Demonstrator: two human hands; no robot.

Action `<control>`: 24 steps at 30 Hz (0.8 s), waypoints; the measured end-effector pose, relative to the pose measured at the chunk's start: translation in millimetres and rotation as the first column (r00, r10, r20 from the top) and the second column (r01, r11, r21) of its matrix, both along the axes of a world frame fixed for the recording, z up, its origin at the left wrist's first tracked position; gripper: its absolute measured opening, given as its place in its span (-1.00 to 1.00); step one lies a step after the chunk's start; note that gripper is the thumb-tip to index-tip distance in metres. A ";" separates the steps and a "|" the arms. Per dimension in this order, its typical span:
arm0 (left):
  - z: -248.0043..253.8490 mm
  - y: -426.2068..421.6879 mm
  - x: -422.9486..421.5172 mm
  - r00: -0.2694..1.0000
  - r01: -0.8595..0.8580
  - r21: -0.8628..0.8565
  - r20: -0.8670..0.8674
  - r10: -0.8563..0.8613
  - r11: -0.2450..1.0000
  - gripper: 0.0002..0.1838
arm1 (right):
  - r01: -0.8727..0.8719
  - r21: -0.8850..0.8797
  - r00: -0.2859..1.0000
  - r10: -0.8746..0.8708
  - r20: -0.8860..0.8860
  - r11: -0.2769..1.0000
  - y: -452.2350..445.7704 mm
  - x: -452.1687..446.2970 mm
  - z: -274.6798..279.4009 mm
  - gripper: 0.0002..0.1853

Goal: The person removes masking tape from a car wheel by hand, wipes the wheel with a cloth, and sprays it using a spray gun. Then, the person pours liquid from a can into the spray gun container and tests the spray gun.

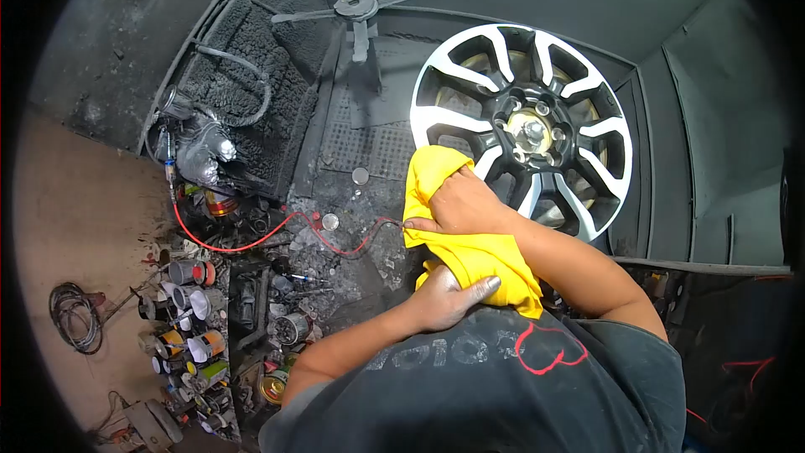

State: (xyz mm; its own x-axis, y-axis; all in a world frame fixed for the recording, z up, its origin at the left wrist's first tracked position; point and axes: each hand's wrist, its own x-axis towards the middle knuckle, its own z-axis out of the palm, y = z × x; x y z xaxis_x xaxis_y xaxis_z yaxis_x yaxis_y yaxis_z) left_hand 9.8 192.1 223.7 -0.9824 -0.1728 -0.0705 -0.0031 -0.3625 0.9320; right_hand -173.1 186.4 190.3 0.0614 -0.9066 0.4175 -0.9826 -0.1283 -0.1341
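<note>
A yellow cloth (pixel 486 256) hangs between my two hands. My right hand (pixel 470 201) holds its upper part against the lower left edge of an alloy wheel (pixel 453 119) with black and silver-white spokes; most of those fingers are hidden by the cloth. Close to my shirt, my left hand (pixel 449 298) grips the lower part of the same cloth, its grey-stained thumb lying on top. The wheel stands face toward me, with its hub and several bolts or studs showing in the centre.
Behind the wheel is a grey booth wall. A stand with several arms (pixel 356 7) rises at the back. A spray gun (pixel 169 147) on a red hose (pixel 243 247) is at left, above cluttered paint cans (pixel 193 273). Small round lids (pixel 330 221) lie on the stained floor.
</note>
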 end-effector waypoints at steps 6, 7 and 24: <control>-5.4 -7.4 -22.0 0.961 -0.274 0.308 0.116 0.250 0.911 -0.61 | 0.184 0.421 0.968 -0.239 0.081 0.888 -66.4 -32.8 21.7 -0.10; -7.5 -10.7 -26.0 0.950 -0.309 0.421 0.097 0.296 0.853 -0.60 | 0.227 0.371 0.965 -0.260 0.041 0.900 -72.7 -32.0 17.6 -0.10; 15.4 -13.0 -13.5 0.996 0.083 0.032 0.041 -0.084 0.996 -0.65 | 0.015 0.328 0.992 -0.054 0.110 0.945 -7.8 -8.6 30.8 -0.18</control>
